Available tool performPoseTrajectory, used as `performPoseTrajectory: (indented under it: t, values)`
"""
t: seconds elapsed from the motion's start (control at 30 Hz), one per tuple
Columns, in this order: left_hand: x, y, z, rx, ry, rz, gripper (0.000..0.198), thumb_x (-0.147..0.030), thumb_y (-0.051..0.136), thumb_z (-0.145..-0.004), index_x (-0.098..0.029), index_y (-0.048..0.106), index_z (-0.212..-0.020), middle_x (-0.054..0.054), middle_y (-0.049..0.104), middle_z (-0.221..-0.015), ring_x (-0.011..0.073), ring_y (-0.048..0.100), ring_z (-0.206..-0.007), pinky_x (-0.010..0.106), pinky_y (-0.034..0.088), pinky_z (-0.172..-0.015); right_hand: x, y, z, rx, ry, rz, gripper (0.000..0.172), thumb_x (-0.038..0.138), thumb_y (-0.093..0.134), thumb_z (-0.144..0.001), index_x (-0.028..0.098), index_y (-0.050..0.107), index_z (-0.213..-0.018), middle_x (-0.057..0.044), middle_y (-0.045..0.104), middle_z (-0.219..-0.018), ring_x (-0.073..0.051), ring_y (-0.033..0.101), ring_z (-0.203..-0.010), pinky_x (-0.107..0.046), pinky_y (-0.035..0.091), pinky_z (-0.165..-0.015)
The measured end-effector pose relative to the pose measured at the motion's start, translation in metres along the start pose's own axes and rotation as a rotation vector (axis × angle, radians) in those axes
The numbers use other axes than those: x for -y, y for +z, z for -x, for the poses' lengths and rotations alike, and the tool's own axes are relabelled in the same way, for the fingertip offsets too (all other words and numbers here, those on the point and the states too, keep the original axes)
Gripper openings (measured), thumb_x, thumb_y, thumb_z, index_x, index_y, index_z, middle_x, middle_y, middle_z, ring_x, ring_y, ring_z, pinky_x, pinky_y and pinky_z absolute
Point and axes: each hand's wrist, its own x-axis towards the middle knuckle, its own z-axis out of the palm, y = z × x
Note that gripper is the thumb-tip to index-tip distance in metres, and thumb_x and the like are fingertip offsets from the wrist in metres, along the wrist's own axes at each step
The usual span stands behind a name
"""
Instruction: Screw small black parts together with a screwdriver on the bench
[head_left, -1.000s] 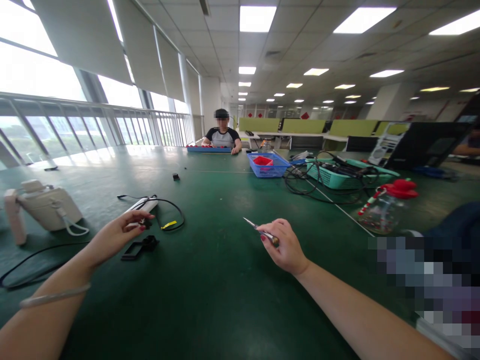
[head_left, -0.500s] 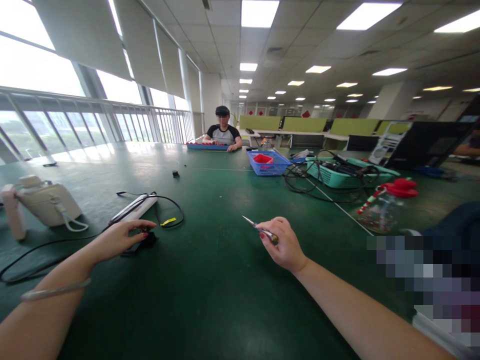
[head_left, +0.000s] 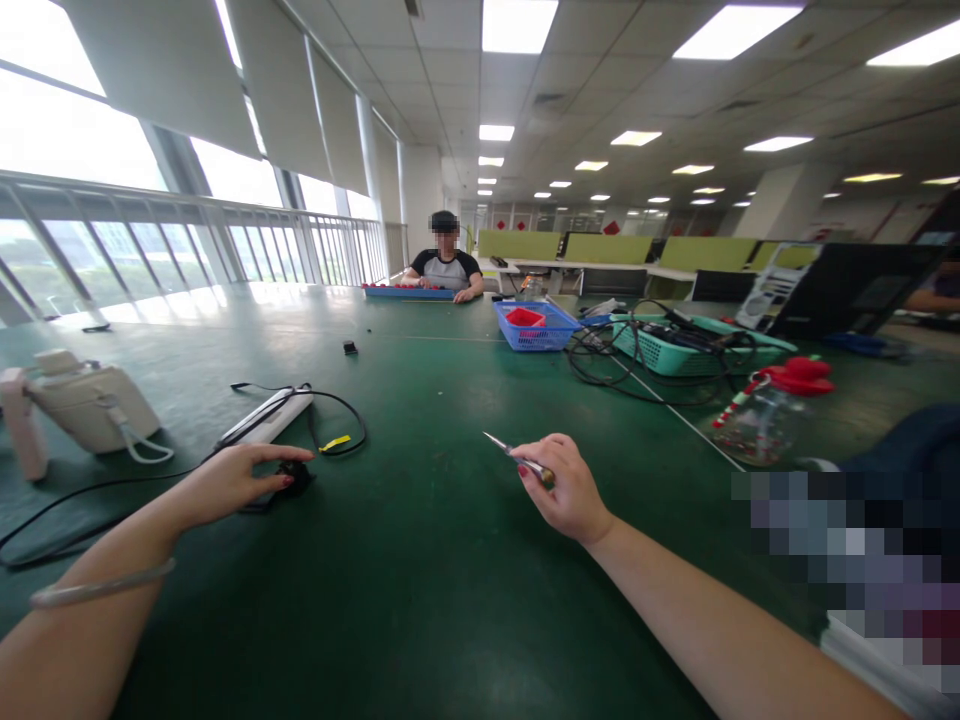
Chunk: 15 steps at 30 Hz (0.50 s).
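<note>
My left hand (head_left: 225, 482) rests low over the table at left, index finger stretched out and thumb apart from it. The thumb touches a small black object (head_left: 300, 478), whose kind I cannot make out; the hand partly hides it. A flat dark piece (head_left: 256, 506) lies just beneath the fingers. My right hand (head_left: 566, 490) is closed round a slim pointed metal tool (head_left: 534, 466), its bright tip aimed left and away from me above the green table (head_left: 420, 580). I cannot tell its exact kind.
A white power strip (head_left: 274, 415) with black cable lies beyond my left hand. A beige device (head_left: 101, 405) stands at far left. Blue basket (head_left: 536, 328), green basket (head_left: 652, 350) and a red-lidded jar (head_left: 761, 425) stand right. A person (head_left: 446, 265) sits opposite.
The thumb and index finger of my left hand have spread slightly apart over the black object. My right hand and the metal tool stay nearly still. The far blue tray has shifted slightly left.
</note>
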Motion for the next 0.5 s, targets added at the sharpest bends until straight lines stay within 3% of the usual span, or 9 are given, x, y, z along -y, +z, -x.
performPoseTrajectory:
  t: [0.37, 0.5]
  values:
    - [0.0036, 0.0015, -0.0001, 0.006, 0.007, -0.011, 0.051, -0.047, 0.06, -0.071, -0.027, 0.067, -0.118, 0.007, 0.068, -0.117, 0.0325, 0.061, -0.107, 0.046, 0.043, -0.099, 0.0008, -0.0006, 0.0001, 0.004, -0.007, -0.012, 0.018, 0.021, 0.053, -0.09, 0.025, 0.06, -0.105, -0.002, 0.07, -0.091, -0.019, 0.061, -0.079, -0.042, 0.044, -0.086]
    - [0.0036, 0.0061, -0.0022, 0.01, 0.024, 0.054, 0.047, -0.046, 0.063, -0.068, -0.029, 0.071, -0.111, 0.004, 0.067, -0.12, 0.0335, 0.057, -0.116, 0.047, 0.037, -0.106, 0.0015, -0.001, -0.0003, 0.006, -0.01, -0.004, 0.019, 0.02, 0.053, -0.089, 0.025, 0.06, -0.106, -0.002, 0.07, -0.091, -0.019, 0.061, -0.079, -0.043, 0.044, -0.086]
